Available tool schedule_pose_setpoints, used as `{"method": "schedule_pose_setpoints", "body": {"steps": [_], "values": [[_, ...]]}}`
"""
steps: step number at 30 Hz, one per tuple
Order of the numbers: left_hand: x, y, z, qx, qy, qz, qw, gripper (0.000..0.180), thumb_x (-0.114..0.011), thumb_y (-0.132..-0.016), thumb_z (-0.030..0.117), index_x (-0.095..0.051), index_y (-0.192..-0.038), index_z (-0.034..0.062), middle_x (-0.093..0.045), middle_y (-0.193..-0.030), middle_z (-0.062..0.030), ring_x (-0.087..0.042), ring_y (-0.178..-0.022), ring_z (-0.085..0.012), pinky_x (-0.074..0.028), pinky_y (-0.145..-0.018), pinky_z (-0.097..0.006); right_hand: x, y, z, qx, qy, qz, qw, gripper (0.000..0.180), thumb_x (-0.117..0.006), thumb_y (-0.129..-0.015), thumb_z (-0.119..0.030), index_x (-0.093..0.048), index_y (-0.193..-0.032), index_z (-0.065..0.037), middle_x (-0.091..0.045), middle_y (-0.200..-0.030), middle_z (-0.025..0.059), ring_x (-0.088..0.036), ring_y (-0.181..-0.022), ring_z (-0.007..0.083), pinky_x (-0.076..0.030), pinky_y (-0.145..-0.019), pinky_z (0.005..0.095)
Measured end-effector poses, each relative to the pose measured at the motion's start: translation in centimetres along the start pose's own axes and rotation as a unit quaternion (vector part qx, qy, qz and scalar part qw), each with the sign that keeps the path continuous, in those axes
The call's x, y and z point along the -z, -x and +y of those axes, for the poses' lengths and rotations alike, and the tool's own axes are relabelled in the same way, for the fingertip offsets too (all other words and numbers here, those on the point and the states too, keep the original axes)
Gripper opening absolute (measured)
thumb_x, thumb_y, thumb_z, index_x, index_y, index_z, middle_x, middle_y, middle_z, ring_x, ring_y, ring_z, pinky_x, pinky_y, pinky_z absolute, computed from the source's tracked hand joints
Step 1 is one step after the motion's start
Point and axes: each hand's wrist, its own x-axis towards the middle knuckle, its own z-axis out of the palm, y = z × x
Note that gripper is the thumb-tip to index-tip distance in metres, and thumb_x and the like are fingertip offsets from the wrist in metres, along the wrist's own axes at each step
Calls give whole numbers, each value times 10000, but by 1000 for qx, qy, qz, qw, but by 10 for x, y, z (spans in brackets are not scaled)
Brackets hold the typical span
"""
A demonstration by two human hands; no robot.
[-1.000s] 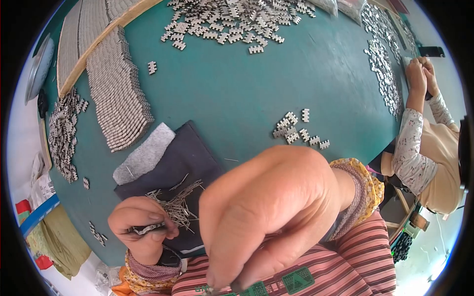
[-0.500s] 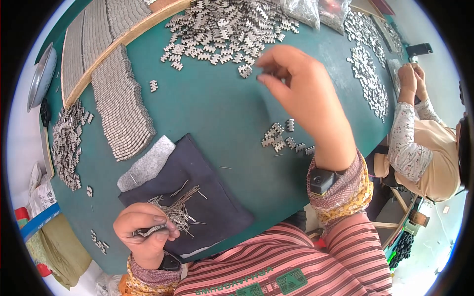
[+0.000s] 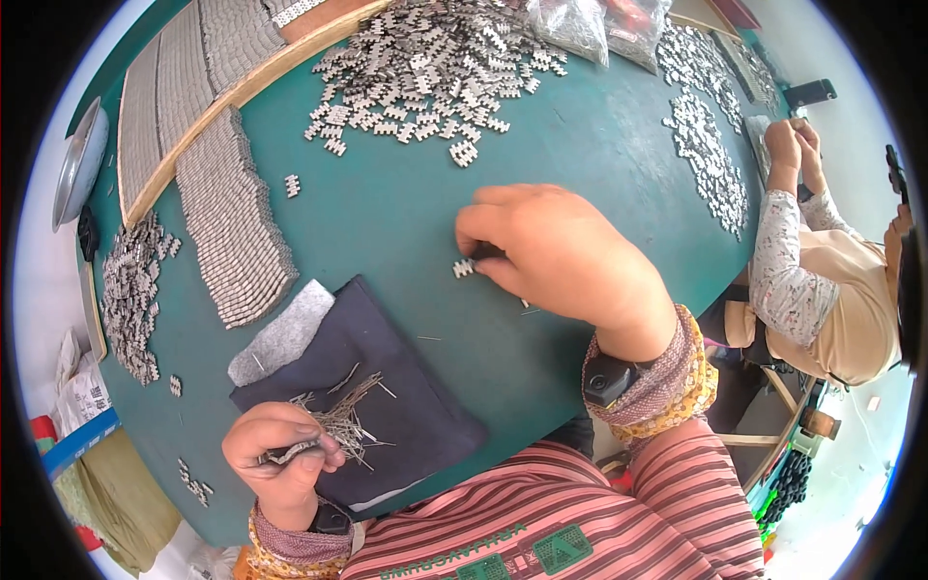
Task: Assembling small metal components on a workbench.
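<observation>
My left hand (image 3: 278,452) is closed with a small dark metal link piece (image 3: 292,450) pinched between thumb and fingers. Right beside it, a tangle of thin metal pins (image 3: 354,421) lies on a folded dark navy cloth (image 3: 425,411). My right hand (image 3: 556,246) reaches over the middle of the green table, fingers curled down. At its thumb and fingertips shows a silver toothed metal link (image 3: 464,268), which it pinches. A grey felt strip (image 3: 282,333) with one pin on it lies along the cloth's upper left edge.
A large heap of metal links (image 3: 416,72) covers the far middle. Rows of stacked links (image 3: 237,222) lie left, beside a wooden strip (image 3: 232,97). More links (image 3: 133,300) pile at the left edge. Plastic bags (image 3: 570,29) stand far back. Another person (image 3: 822,261) works at right.
My right hand has drawn back from the far heap toward me, a link now at its fingertips. It now covers the small link cluster. My left hand holds its place.
</observation>
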Motion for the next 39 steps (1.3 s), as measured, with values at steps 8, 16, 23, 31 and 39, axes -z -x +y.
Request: {"method": "schedule_pose_setpoints", "body": {"steps": [8,16,23,31,39], "values": [[2,1,1,-2,-6,-6,1000,314,-752,-814,200,-557,-858,-42,-539,-708,-134,-526,-469,-144,-422,-342,-213,-11,-5,-15,10,22,-53,998,165,-664,-773,-78,-605,-927,-58,-609,-912,107,-614,-887,321,-490,-774,412],[1,1,0,-10,-6,-4,1000,306,-748,-824,203,-566,-870,-39,-536,-688,-131,-520,-459,-141,-406,-342,-213,-10,-6,-18,-4,-51,-91,995,156,-637,-787,-59,-608,-939,-35,-636,-933,135,-629,-888,350,-505,-752,439],[-1,-1,4,2,-14,-9,1000,302,-751,-823,208,-571,-868,-31,-542,-675,-125,-523,-465,-144,-405,-351,-216,-11,-2,-40,63,-525,-89,844,165,-675,-821,-13,-623,-977,-19,-650,-841,39,-628,-780,127,-503,-699,265],[-5,1,5,8,3,35,999,273,-789,-778,167,-607,-829,-29,-608,-676,-131,-595,-493,-176,-492,-426,-265,-15,2,-52,137,-708,-128,681,240,-765,-772,33,-675,-993,58,-699,-927,121,-662,-821,203,-521,-676,282],[1,4,4,44,-15,23,999,291,-785,-790,193,-586,-825,-17,-593,-659,-120,-577,-476,-159,-468,-413,-251,-31,0,-62,254,-748,-76,608,205,-710,-769,26,-648,-962,0,-650,-889,41,-611,-699,102,-488,-631,233]]}}
